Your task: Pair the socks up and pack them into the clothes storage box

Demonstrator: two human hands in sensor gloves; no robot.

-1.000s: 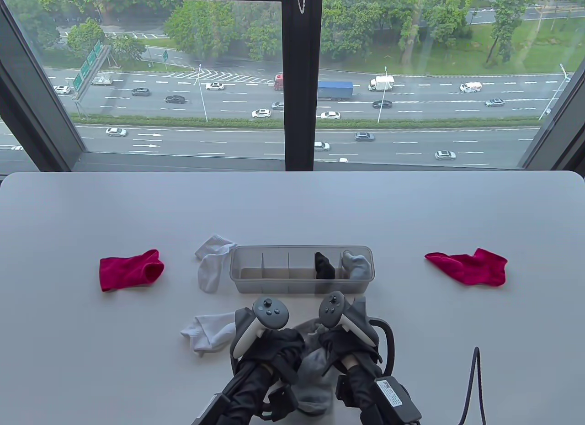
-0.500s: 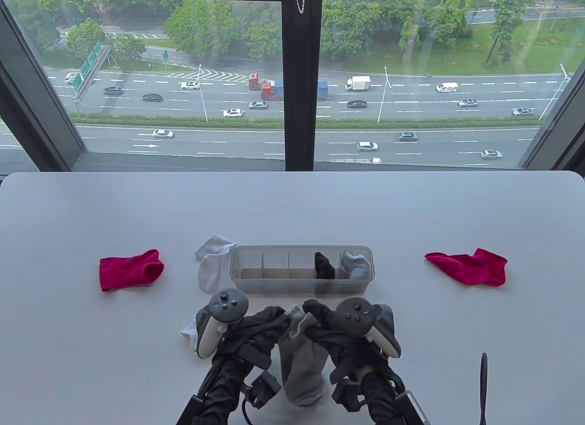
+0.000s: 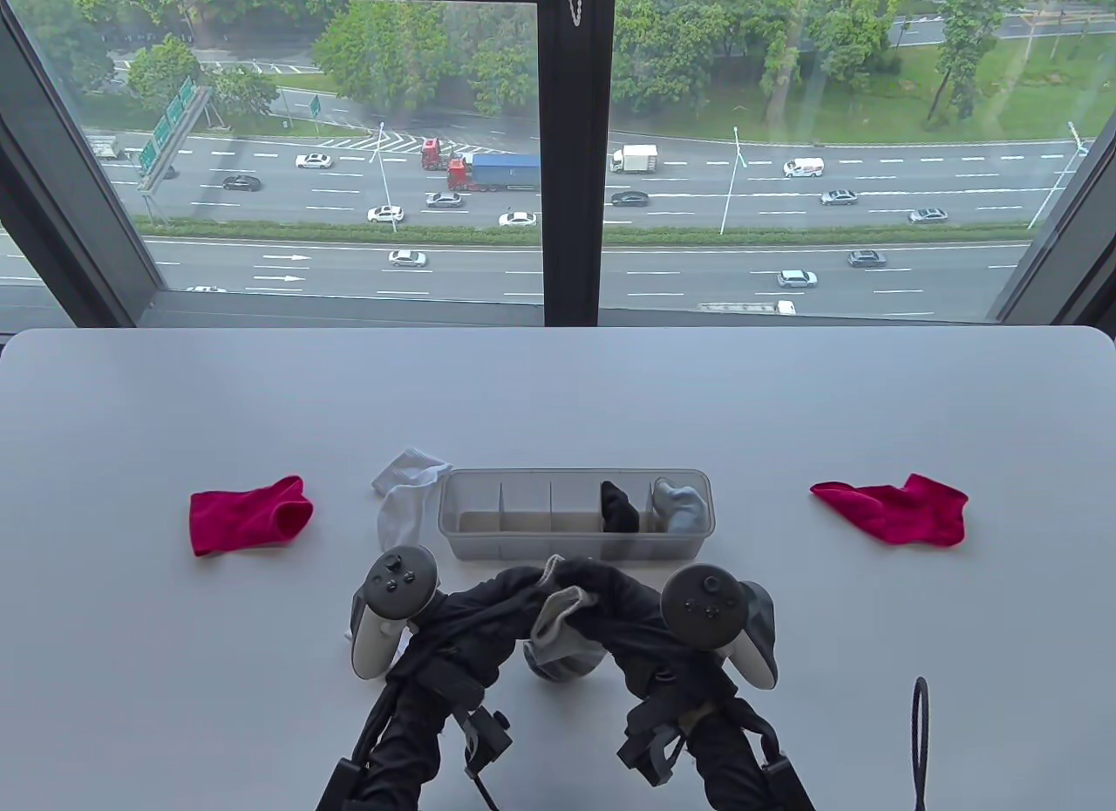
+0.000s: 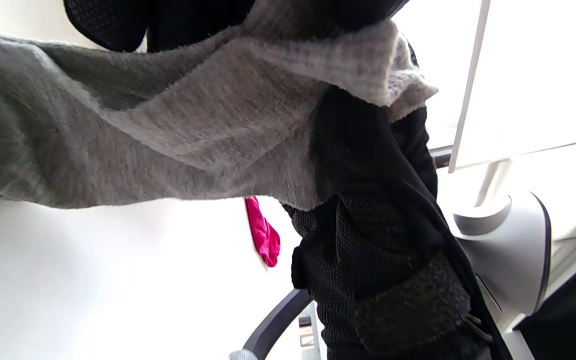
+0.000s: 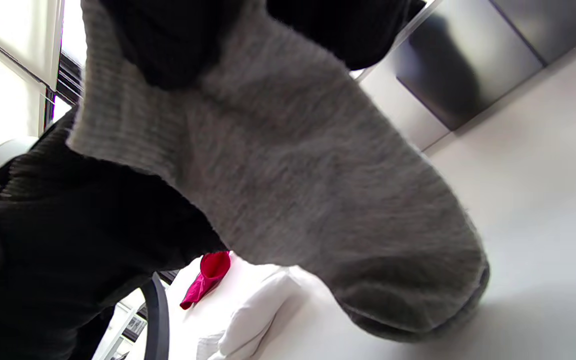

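what is staying out of sight

the gloved hands (image 3: 558,597) are covering the top of the grey sock (image 3: 562,641), hiding how the fingers are gripping it. the left tracker (image 3: 392,606) is blocking most of a white sock (image 3: 349,634). both forearms and a black cable (image 3: 920,741) are running off the bottom edge.

Storage box (image 3: 575,545) stands just beyond the hands; table (image 3: 558,392) behind lies open.

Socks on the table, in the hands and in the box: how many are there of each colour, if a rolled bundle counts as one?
Red socks: 2
White socks: 2
Grey: 2, the held grey sock and the grey bundle in the box
Black bundle: 1
Total: 7
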